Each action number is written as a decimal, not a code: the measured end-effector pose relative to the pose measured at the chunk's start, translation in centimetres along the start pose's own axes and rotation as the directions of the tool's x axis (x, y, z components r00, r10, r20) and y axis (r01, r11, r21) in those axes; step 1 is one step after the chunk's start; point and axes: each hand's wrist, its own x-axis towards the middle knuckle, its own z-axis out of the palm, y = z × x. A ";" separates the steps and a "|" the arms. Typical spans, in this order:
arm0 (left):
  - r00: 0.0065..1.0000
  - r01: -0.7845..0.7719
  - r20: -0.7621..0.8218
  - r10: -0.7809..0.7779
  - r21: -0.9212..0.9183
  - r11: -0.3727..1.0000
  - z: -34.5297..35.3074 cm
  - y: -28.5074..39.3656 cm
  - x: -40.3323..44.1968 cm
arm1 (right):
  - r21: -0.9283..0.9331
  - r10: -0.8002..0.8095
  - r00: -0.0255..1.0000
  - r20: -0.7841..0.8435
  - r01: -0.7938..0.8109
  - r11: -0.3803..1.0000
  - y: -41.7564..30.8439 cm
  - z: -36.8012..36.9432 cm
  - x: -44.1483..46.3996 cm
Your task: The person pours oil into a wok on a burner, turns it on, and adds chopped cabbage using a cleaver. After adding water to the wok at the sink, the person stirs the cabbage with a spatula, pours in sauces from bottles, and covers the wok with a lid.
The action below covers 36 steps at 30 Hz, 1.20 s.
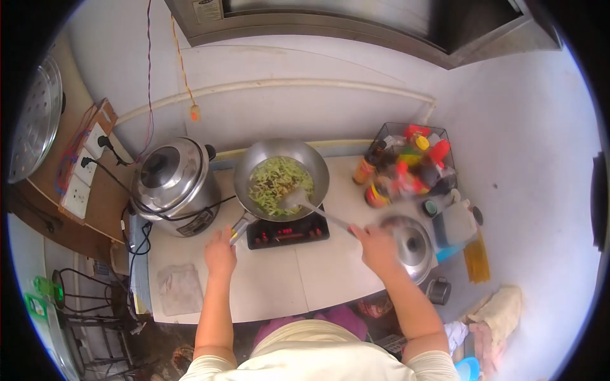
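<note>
A metal wok [314, 160] sits on a black induction cooker [286, 233] whose red display is lit. Inside the wok lie chopped green vegetables [279, 181] with some darker bits among them. My left hand [220, 252] is closed around the wok's handle, at the pan's lower left. With my right hand [376, 249] I grip a metal spatula [318, 209] by its dark handle end. The spatula's blade rests among the vegetables at the wok's right side and looks slightly blurred.
Left of the wok stands a large steel electric cooker [175, 184] with a cable across it. A grey cloth [180, 289] lies at the front left. To the right are a wire basket [387, 133] of sauce bottles, a pot lid [412, 244] and a jug [454, 223]. A range hood [330, 25] hangs above.
</note>
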 end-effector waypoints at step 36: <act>0.997 -0.061 -0.045 0.060 -0.012 0.998 0.4 0.0 -0.7 | -0.042 0.139 0.938 0.317 -0.132 0.990 -3.6 3.1 8.1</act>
